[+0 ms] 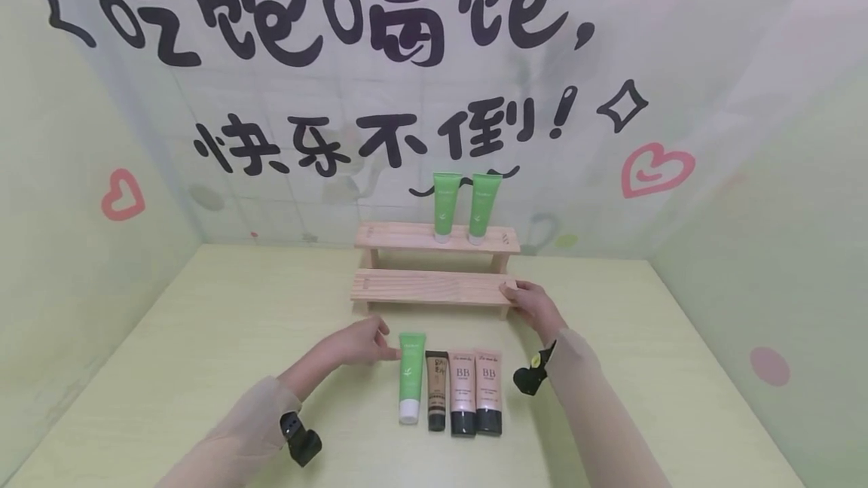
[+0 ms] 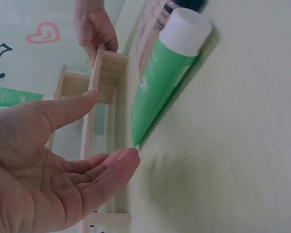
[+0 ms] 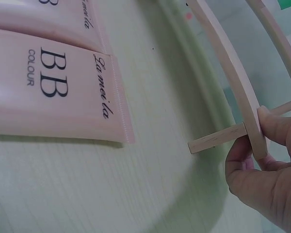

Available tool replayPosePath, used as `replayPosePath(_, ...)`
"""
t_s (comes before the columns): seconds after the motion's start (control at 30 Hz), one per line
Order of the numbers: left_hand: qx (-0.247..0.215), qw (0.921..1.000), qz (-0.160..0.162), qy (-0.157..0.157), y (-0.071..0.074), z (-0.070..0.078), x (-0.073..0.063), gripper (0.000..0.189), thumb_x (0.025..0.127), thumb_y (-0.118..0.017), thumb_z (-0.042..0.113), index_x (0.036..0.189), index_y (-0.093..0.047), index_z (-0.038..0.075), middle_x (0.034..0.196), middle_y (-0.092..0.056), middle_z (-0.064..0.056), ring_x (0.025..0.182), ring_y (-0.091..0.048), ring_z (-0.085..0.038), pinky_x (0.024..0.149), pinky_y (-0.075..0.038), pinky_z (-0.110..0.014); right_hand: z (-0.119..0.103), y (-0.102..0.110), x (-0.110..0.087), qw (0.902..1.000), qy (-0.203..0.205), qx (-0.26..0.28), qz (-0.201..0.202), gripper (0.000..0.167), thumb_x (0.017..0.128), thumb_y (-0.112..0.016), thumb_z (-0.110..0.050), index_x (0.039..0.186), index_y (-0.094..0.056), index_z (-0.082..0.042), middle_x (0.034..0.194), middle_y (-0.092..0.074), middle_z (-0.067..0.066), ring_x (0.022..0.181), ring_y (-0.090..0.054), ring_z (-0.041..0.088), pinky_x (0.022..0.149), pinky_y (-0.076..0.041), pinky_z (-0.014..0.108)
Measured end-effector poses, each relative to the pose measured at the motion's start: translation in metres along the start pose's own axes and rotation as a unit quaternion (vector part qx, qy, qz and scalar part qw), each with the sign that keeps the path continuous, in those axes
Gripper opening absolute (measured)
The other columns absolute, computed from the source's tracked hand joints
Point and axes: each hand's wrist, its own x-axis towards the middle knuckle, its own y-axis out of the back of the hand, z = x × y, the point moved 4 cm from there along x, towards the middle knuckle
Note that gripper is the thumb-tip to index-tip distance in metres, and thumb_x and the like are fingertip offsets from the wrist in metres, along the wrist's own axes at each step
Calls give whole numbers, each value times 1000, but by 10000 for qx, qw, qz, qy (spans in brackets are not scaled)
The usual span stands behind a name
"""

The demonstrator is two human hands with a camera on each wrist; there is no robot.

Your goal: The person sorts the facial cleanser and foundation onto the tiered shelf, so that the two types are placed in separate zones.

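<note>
My right hand (image 1: pixel 536 306) pinches the right end of the wooden shelf's lower step (image 1: pixel 434 287), thumb on top and fingers beneath, as the right wrist view shows. My left hand (image 1: pixel 362 343) is beside a green tube with a white cap (image 1: pixel 411 379) lying on the table. In the left wrist view its thumb and fingers (image 2: pixel 109 174) are spread with nothing between them, the fingertips close to the tube's flat end. To that tube's right lie a brown tube with a black cap (image 1: pixel 437 390) and two pink BB cream tubes (image 1: pixel 463 390), caps toward me.
Two more green tubes (image 1: pixel 444 205) stand upright on the upper step (image 1: pixel 400 236), cap down, toward its right side. Behind the shelf rises a pale wall with black lettering (image 1: pixel 407 13). Side walls bound the light table (image 1: pixel 271 285) left and right.
</note>
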Motion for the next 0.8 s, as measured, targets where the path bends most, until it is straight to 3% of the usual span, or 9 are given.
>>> replayPosePath(0.17, -224, 9997, -64, 31, -18, -11, -4, 62, 76, -72, 31, 119, -46, -6, 82, -58, -5, 69, -56, -16, 60, -47, -28, -1, -1, -1, 10000, 27, 32, -89, 61, 95, -46, -14, 139, -14, 13, 140, -31, 31, 130, -34, 36, 113, -28, 41)
replayPosePath(0.43, -701, 9975, -56, -36, -36, -13, -4, 68, 76, -72, 30, 121, -43, -11, 80, -57, -6, 67, -55, -16, 58, -47, -26, 0, -1, 1, 9999, 43, 93, -119, 61, 95, -47, -14, 139, -15, 14, 140, -31, 31, 128, -37, 34, 113, -28, 41)
replayPosePath(0.8, -747, 9971, 140, 41, -51, -11, -1, 77, 71, -75, 32, 123, -41, -12, 85, -59, -8, 73, -56, -17, 63, -50, -31, 1, -1, 1, 10000, -28, 16, -24, 58, 95, -45, -14, 139, -18, 12, 139, -33, 29, 126, -38, 32, 112, -28, 40)
